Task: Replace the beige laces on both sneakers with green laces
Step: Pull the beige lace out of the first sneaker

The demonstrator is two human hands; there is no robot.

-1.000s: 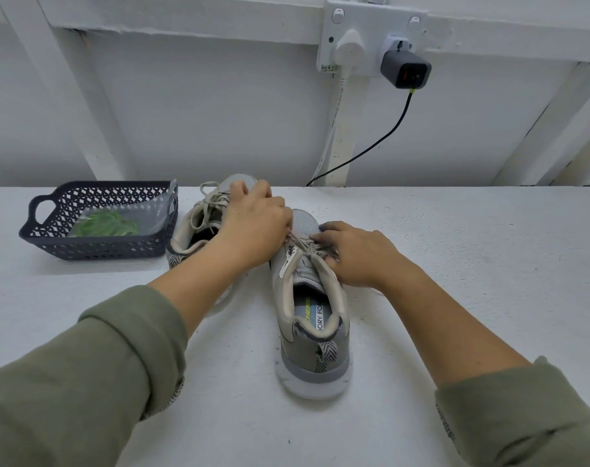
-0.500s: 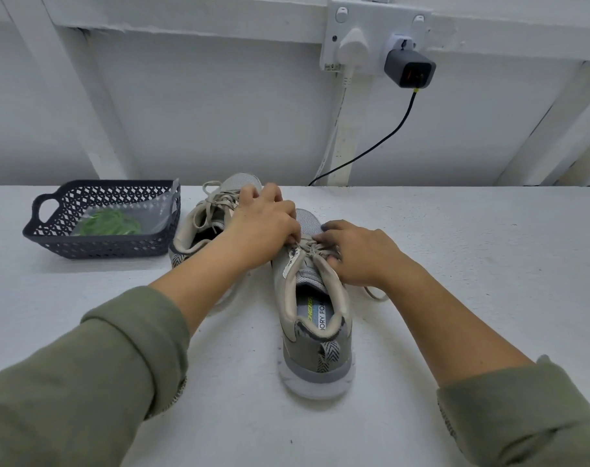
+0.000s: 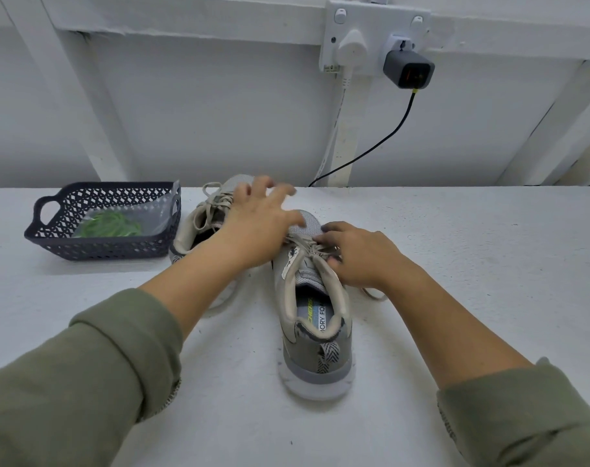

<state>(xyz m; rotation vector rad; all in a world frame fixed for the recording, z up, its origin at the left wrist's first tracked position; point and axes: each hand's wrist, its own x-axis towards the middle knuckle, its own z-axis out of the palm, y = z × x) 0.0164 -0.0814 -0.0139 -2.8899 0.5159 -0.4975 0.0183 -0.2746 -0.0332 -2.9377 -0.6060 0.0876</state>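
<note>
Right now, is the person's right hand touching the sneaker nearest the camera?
Touching. The head view shows the right hand on the near sneaker: its fingers curl onto the beige laces and the thumb presses the collar.

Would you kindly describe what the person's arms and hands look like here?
Both arms wear loose olive-green fabric sleeves, the left sleeve and right sleeve pushed up the forearms. The left hand and right hand are bare: no gloves.

"MORY FOA" on sneaker insole (image 3: 316, 319)
</note>
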